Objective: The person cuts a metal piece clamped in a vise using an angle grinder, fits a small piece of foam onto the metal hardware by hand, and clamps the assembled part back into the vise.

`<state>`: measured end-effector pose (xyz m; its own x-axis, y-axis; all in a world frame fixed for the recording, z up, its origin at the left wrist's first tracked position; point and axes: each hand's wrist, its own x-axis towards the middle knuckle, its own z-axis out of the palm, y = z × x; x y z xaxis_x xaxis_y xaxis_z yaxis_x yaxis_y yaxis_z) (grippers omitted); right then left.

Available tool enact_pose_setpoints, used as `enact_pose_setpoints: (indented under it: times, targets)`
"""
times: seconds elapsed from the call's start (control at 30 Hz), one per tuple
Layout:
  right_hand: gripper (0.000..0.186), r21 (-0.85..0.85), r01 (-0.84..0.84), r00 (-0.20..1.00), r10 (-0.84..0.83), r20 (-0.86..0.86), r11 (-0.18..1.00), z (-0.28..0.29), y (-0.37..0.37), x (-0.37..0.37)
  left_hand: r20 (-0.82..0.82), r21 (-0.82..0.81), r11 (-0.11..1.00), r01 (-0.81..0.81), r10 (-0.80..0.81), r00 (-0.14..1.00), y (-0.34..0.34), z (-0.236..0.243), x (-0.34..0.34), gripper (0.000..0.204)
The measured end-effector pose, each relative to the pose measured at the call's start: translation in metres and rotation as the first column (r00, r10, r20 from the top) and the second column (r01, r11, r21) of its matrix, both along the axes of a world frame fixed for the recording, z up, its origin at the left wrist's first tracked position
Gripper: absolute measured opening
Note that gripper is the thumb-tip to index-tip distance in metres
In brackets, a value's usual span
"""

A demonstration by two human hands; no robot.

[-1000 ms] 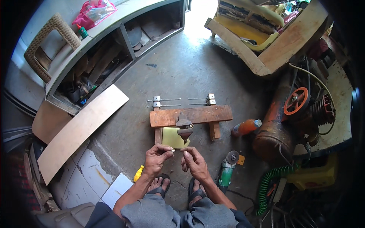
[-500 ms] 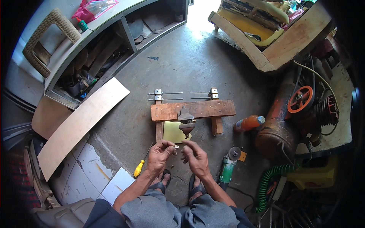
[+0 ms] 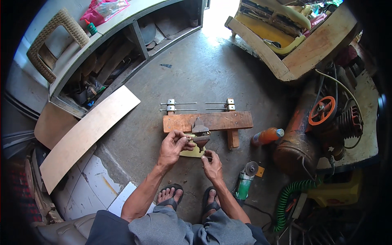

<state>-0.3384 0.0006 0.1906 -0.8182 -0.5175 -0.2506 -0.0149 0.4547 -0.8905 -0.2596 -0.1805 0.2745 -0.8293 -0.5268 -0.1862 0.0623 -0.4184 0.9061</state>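
A rusty bench vise point(image 3: 200, 126) is mounted on a wooden beam point(image 3: 228, 120) with short legs on the floor. My left hand point(image 3: 173, 149) is at the vise's left side, pinching a small metal piece point(image 3: 188, 139) by the jaws. My right hand point(image 3: 211, 165) is closed at the lower end of the vise's screw; what its fingertips grip is too small to make out. A yellow pad point(image 3: 192, 152) lies beneath the vise, partly hidden by the left hand. Metal blocks with long bolts point(image 3: 230, 104) are on the beam's far ends.
An orange bottle point(image 3: 264, 136), an angle grinder point(image 3: 245, 183), a compressor point(image 3: 298, 149) and a coiled green hose point(image 3: 286, 204) are at right. A long board point(image 3: 90, 136) and a shelved cabinet point(image 3: 134, 41) are at left. A worn wooden-framed seat point(image 3: 294, 57) stands at back right.
My left hand has moved forward to the vise's jaws with the small piece. My right hand has shifted right and slightly forward, to the vise's screw end.
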Motion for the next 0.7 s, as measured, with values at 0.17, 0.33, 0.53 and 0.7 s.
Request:
enact_pose_setpoints:
  times: [0.17, 0.33, 0.53, 0.7]
  targets:
    - [0.041, 0.011, -0.023, 0.998, 0.024, -0.06, 1.0, 0.0, -0.015, 0.001, 0.087, -0.279, 0.96, 0.024, 0.0, 0.996, -0.013, -0.003, -0.018, 0.013]
    - [0.039, 0.078, -0.121, 0.958, 0.137, -0.252, 0.99, -0.035, -0.018, -0.003, 0.067, -0.685, 0.726, -0.057, 0.14, 0.988, -0.006, -0.007, -0.042, 0.011]
    - [0.034, 0.032, -0.159, 0.985, 0.16, -0.059, 0.987, -0.033, -0.025, 0.0, 0.026, -0.863, 0.504, -0.041, 0.124, 0.992, -0.005, -0.018, -0.048, 0.012]
    - [0.038, -0.001, -0.132, 0.99, 0.132, 0.05, 0.991, -0.031, -0.034, 0.012, 0.026, -0.91, 0.413, -0.021, 0.108, 0.994, -0.005, -0.011, -0.049, 0.013]
